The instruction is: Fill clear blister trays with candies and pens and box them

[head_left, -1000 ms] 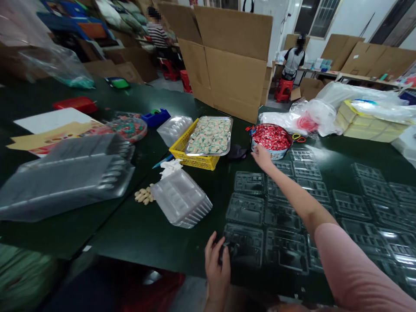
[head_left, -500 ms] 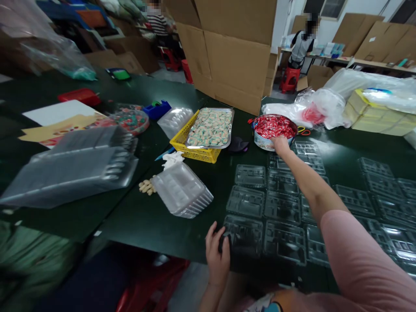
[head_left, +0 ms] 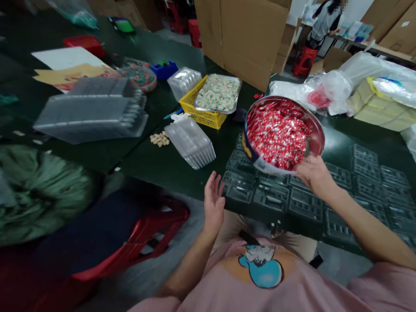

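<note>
My right hand (head_left: 312, 172) grips the near rim of a round metal tin (head_left: 316, 138) full of red wrapped candies (head_left: 276, 135). The tin is lifted and tilted toward me, above rows of clear plastic blister trays (head_left: 271, 197) laid on the dark green table (head_left: 156, 160). My left hand (head_left: 212, 200) hovers open at the table's near edge, just left of the trays, holding nothing.
A yellow basket (head_left: 195, 110) carries a steel tray of pale candies (head_left: 217, 92). Stacks of clear trays (head_left: 191, 143) (head_left: 94, 110) lie to the left, with peanuts (head_left: 159, 139) beside them. Cardboard boxes (head_left: 247, 34) stand behind. A red stool (head_left: 130, 247) sits below the table edge.
My right hand has taken the tin of red candies from the far side of the table and pulled it toward me, lifted and tilted. My left hand has come off the tray and opened.
</note>
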Tool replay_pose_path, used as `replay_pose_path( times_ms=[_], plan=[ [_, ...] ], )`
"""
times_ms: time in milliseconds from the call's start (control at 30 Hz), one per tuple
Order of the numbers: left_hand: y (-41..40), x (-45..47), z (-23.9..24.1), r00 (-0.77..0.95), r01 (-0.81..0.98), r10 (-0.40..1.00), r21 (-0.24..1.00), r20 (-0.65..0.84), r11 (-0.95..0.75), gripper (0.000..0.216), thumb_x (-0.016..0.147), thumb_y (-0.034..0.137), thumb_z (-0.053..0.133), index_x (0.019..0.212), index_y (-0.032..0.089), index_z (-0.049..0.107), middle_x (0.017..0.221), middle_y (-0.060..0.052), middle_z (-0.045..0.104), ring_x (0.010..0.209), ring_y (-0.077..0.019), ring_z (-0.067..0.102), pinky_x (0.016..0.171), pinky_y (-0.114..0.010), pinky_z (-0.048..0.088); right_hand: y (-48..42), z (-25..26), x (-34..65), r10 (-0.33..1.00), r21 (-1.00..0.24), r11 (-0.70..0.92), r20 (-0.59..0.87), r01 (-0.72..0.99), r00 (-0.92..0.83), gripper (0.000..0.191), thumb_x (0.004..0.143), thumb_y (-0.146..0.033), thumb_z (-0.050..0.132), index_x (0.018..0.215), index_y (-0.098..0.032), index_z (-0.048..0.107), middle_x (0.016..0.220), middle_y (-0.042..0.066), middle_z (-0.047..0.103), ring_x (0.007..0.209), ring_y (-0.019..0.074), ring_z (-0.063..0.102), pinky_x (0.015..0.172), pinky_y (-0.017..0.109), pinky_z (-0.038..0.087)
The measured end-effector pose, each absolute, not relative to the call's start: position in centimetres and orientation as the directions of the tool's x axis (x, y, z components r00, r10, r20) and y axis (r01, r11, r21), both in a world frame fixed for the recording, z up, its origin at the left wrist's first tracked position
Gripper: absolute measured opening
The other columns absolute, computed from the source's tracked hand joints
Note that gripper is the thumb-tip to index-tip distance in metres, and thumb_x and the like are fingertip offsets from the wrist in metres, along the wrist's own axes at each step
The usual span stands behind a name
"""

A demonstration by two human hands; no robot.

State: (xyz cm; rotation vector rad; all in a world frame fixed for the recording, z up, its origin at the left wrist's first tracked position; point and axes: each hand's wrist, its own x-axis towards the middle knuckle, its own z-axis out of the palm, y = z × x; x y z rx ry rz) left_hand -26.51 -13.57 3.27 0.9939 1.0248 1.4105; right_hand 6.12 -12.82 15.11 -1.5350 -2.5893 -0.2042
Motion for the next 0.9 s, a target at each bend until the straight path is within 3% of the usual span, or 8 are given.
replay_pose_path(
  times_ms=[100,200,367,533,600,700,800,900],
  plan=[
    [-15.6,-28.3,6.0,0.096,-0.493,0.982,0.849,-0.163,0.189,0.092,0.065,0.075,0.065,0.143,0.034,0.038,0.151,-0.01,0.037,0.137,-0.0339,0.038,0.101,-0.05,0.044,-19.5,14.7,2.7,0.771,-0.081,0.63,0.182,0.772,-0.61,0.029,0.098,-0.025,0.042,0.077,-0.021,0.062,0.08,0.005,0.067,0.085,0.0194,0.05,0.076,0.036,0.03],
    [-19.0,-32.1,6.8,0.105,-0.52,0.942,0.79,-0.319,0.326,0.092,0.059,0.078,0.066,0.133,0.026,0.051,0.135,-0.012,0.054,0.132,-0.0356,0.044,0.097,-0.05,0.047,-23.3,13.1,-0.9,0.653,-0.165,0.757,0.157,0.632,-0.741,0.027,0.098,-0.023,0.044,0.079,-0.022,0.062,0.085,0.005,0.068,0.091,0.019,0.051,0.075,0.036,0.029],
    [-27.1,-38.5,5.8,-0.12,-0.442,0.851,0.795,-0.512,0.416,0.064,0.054,0.041,0.085,0.11,0.019,0.064,0.108,-0.008,0.069,0.111,-0.0323,0.061,0.093,-0.043,0.051,-25.7,9.5,-6.2,0.429,-0.237,0.89,0.151,0.389,-0.89,0.025,0.098,-0.022,0.047,0.075,-0.021,0.059,0.077,0.002,0.065,0.08,0.0164,0.047,0.069,0.033,0.025],
    [-33.8,-40.4,3.6,-0.372,-0.527,0.758,0.794,-0.536,0.303,0.048,0.05,0.019,0.078,0.096,0.02,0.065,0.091,0.0,0.07,0.083,-0.0194,0.065,0.08,-0.032,0.053,-25.6,7.1,-10.4,0.283,-0.444,0.873,0.122,0.203,-0.951,0.018,0.096,-0.029,0.051,0.085,-0.019,0.063,0.08,0.003,0.066,0.082,0.017,0.051,0.074,0.032,0.033],
    [-35.6,-40.4,2.6,-0.414,-0.561,0.736,0.787,-0.535,0.256,0.045,0.05,0.016,0.075,0.094,0.02,0.064,0.089,0.001,0.069,0.08,-0.0164,0.064,0.079,-0.029,0.051,-24.0,6.9,-12.6,0.295,-0.587,0.796,0.164,0.147,-0.941,0.022,0.097,-0.035,0.049,0.097,-0.019,0.064,0.09,0.005,0.067,0.087,0.017,0.055,0.08,0.031,0.038],
    [-37.0,-40.3,1.5,-0.421,-0.604,0.725,0.765,-0.544,0.224,0.047,0.051,0.015,0.074,0.096,0.021,0.063,0.089,0.002,0.068,0.08,-0.0156,0.063,0.081,-0.029,0.049,-20.6,6.6,-16.9,0.454,-0.701,0.676,0.153,0.227,-0.878,0.022,0.098,-0.029,0.046,0.104,-0.019,0.064,0.101,0.007,0.066,0.096,0.0185,0.056,0.088,0.032,0.041],
    [-36.7,-40.9,0.9,-0.403,-0.596,0.748,0.771,-0.528,0.223,0.051,0.052,0.018,0.075,0.101,0.023,0.062,0.091,0.002,0.068,0.081,-0.0166,0.062,0.082,-0.031,0.048,-17.7,5.5,-21.3,0.595,-0.684,0.594,0.021,0.423,-0.803,0.019,0.093,-0.014,0.048,0.097,-0.019,0.067,0.101,0.008,0.065,0.099,0.0208,0.055,0.093,0.034,0.04],
    [-35.2,-41.9,0.4,-0.399,-0.547,0.78,0.808,-0.481,0.219,0.05,0.053,0.019,0.076,0.101,0.024,0.062,0.096,0.001,0.069,0.085,-0.0175,0.063,0.083,-0.03,0.048,-16.3,3.9,-24.0,0.68,-0.564,0.571,-0.083,0.597,-0.729,0.023,0.088,-0.005,0.048,0.093,-0.016,0.067,0.099,0.012,0.065,0.098,0.0225,0.057,0.093,0.036,0.039]
  ],
)
